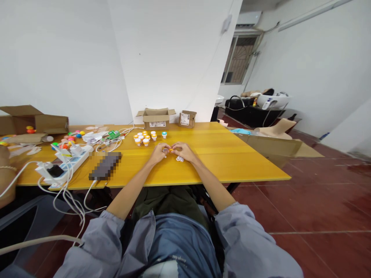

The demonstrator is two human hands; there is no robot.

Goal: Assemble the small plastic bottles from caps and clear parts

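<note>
In the head view, the left hand (158, 153) and the right hand (186, 152) pinch a small orange piece (171, 150) between their fingertips above the yellow table (226, 156), near some white spotty discs (180, 158) and little orange-and-white pots (145, 142).

The head view faces forward and down, overlooking the table (232, 158).

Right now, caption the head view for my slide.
Left hand and right hand around a small orange part, above a yellow table.
</note>
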